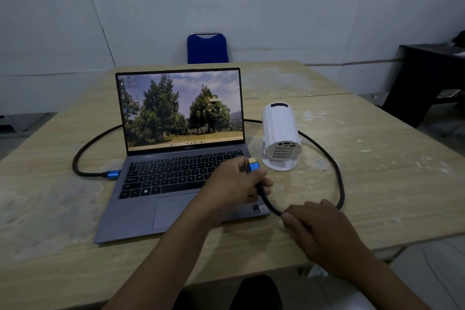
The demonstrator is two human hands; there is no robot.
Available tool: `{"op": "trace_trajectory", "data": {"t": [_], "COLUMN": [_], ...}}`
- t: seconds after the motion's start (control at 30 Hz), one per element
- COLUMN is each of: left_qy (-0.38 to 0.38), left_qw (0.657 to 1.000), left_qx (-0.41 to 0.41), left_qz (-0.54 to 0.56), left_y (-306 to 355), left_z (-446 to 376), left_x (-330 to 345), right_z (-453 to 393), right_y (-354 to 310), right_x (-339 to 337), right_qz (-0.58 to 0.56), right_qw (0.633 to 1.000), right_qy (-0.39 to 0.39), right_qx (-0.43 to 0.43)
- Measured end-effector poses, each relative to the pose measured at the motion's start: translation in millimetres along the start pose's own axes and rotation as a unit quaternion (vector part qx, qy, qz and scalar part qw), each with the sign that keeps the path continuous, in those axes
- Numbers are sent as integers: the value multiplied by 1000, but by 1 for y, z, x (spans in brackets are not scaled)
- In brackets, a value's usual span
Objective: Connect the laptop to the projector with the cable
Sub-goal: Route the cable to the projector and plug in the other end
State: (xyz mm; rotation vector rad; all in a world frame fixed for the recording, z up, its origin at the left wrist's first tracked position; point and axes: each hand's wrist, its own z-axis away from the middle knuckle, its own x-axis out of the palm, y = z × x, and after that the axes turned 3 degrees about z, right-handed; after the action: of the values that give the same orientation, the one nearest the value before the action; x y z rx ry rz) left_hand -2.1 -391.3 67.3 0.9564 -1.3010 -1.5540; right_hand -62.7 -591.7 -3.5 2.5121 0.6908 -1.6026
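Left hand point(235, 184) gripping cable point(337, 171) plug near projector point(280, 133), right hand point(319, 228) pinning cable

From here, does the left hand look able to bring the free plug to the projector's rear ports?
Probably yes. The left hand holds the blue plug just short of the projector; its rear ports face the person, with only bare table between.
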Motion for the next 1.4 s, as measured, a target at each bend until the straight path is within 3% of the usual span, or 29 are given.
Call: {"op": "trace_trajectory", "data": {"t": [0.13, 0.27, 0.6, 0.87, 0.97, 1.17, 1.4], "left_qy": [-46, -29, -60, -114, -104, -67, -24], "left_qw": [981, 970, 997, 984, 989, 993, 993], "left_qx": [-27, -24, -40, -85, -83, -87, -89], "left_qz": [188, 240, 38, -103, -68, 53, 73], "left_y": [0, -6, 4, 8, 6, -4, -2], "left_z": [1, -1, -15, -27, -34, -47, -59], "left_x": [8, 19, 23, 35, 41, 51, 61], "right_z": [2, 2, 2, -9, -7, 4, -19], "right_y": [2, 4, 23, 50, 52, 28, 1], "right_x": [-7, -13, -20, -35, -35, -17, 0], "right_qz": [-45, -47, 58, 117, 83, 3, -31], "right_qw": [994, 994, 996, 977, 987, 994, 979], "right_qy": [63, 65, 46, -53, -72, 37, 78], "right_qx": [79, 77, -41, -169, -116, 103, 188]}}
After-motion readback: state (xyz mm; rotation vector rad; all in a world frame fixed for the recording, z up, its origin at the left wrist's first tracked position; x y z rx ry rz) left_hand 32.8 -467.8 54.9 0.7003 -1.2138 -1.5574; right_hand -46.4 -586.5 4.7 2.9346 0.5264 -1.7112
